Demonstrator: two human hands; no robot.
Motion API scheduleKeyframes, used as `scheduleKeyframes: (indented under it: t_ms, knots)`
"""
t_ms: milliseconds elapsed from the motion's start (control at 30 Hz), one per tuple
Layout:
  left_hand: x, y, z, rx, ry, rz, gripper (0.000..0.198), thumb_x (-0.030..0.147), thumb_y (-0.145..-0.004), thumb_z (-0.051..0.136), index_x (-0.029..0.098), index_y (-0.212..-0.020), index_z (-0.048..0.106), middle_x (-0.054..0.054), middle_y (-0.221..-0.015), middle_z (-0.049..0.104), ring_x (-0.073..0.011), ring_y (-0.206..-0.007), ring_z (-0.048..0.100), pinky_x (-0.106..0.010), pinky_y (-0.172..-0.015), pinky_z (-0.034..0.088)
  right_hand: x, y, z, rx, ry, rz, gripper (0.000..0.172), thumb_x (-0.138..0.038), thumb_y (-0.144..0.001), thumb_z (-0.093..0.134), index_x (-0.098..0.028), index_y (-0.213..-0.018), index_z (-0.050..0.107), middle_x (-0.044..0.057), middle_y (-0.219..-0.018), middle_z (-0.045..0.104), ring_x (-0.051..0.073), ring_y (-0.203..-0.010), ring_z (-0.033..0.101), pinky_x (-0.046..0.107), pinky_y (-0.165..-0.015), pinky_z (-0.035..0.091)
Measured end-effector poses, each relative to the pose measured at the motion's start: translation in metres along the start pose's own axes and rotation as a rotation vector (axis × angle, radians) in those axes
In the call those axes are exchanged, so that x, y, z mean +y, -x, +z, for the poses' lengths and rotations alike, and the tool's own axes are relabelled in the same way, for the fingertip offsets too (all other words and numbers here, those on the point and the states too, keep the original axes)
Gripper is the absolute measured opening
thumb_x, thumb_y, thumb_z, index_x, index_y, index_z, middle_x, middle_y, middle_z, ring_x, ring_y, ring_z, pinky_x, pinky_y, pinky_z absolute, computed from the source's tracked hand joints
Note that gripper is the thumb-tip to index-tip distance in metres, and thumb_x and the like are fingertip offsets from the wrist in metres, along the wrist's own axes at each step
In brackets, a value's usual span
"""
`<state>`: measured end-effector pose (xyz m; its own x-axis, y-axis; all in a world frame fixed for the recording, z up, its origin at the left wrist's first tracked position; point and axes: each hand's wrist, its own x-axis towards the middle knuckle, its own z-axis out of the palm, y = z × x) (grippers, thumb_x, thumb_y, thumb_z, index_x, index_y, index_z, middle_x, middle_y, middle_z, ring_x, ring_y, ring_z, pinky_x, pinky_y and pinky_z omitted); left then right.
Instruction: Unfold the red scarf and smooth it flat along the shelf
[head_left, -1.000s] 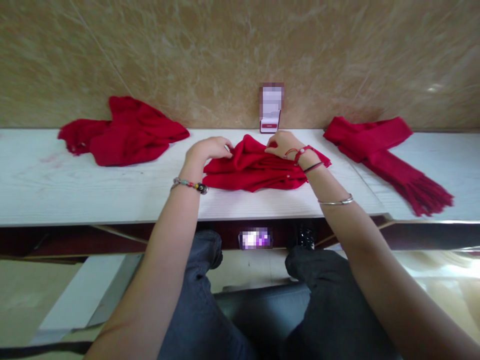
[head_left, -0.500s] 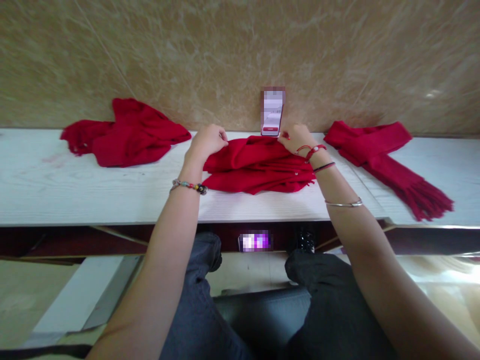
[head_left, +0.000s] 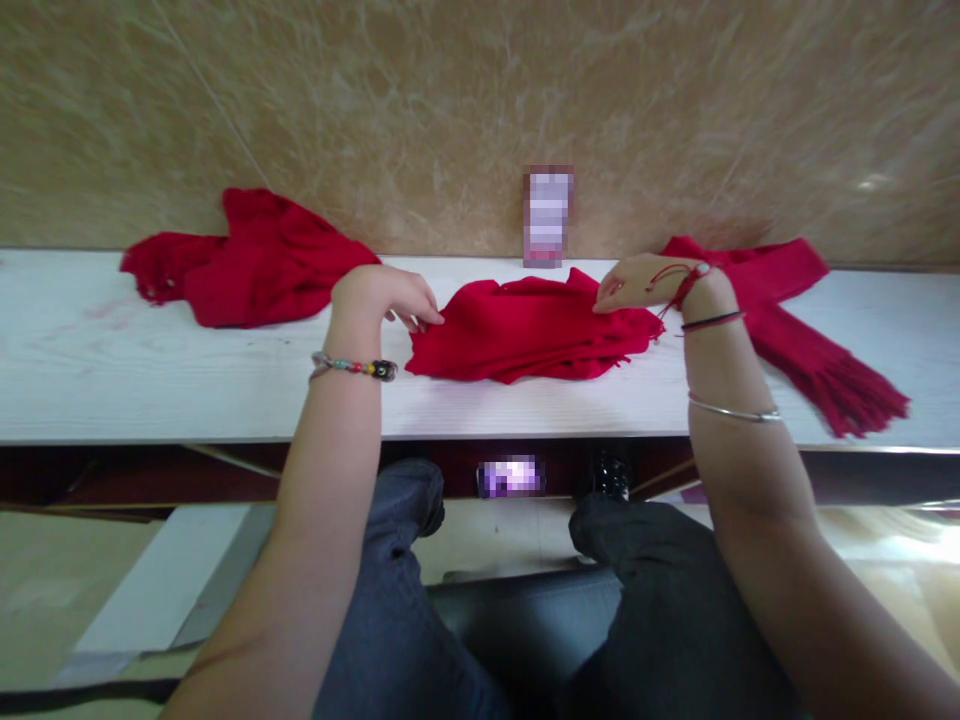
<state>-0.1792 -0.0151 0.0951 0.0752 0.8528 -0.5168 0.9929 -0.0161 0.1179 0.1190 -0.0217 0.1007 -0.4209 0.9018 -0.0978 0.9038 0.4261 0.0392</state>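
Observation:
A folded red scarf (head_left: 525, 330) lies bunched in the middle of the white table (head_left: 187, 370). My left hand (head_left: 379, 295) is curled at the scarf's left edge, its fingertips pinched on the cloth. My right hand (head_left: 645, 283) is at the scarf's upper right corner, fingers held together and pinching the fabric there. Beaded and string bracelets ring both wrists, and a thin metal bangle sits on my right forearm.
A crumpled red scarf (head_left: 247, 265) lies at the back left. Another red scarf with fringe (head_left: 795, 320) lies at the right. A phone (head_left: 547, 215) leans upright against the marble wall (head_left: 450, 110). My knees are under the table's front edge.
Both hands have moved apart from the scarf's middle to its left and right ends. The scarf now lies flatter and wider.

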Motion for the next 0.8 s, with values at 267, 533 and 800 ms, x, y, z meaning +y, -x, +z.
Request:
scheduleKeyframes:
  t_ms: [267, 533, 800]
  knots:
    - [0.013, -0.022, 0.009, 0.409, -0.103, 0.114, 0.038, 0.029, -0.072, 0.055, 0.028, -0.108, 0.068, 0.002, -0.101, 0.071, -0.0169, -0.092, 0.063, -0.018, -0.076, 0.044, -0.045, -0.040, 0.025, 0.243, 0.014, 0.005, 0.036, -0.031, -0.087, 0.053, -0.010, -0.114, 0.066, 0.015, -0.114, 0.065, 0.026, -0.107, 0.058, 0.033, -0.091, 0.043]
    - [0.027, -0.024, 0.018, 0.400, -0.153, 0.164, 0.042, 0.015, -0.064, 0.052, 0.025, -0.100, 0.072, -0.001, -0.093, 0.073, -0.0195, -0.086, 0.064, -0.022, -0.071, 0.045, -0.046, -0.056, 0.046, 0.234, 0.034, 0.053, 0.026, -0.021, -0.086, 0.050, -0.012, -0.098, 0.070, 0.013, -0.103, 0.069, 0.024, -0.097, 0.061, 0.032, -0.083, 0.044]
    - [0.018, -0.029, 0.017, 0.541, 0.044, 0.213, 0.030, 0.019, -0.072, 0.050, 0.020, -0.094, 0.070, -0.002, -0.095, 0.072, -0.0172, -0.087, 0.064, -0.022, -0.074, 0.046, -0.035, -0.050, 0.036, 0.346, -0.047, 0.094, 0.027, -0.014, -0.085, 0.044, -0.011, -0.097, 0.068, 0.015, -0.103, 0.068, 0.026, -0.099, 0.059, 0.035, -0.083, 0.044]
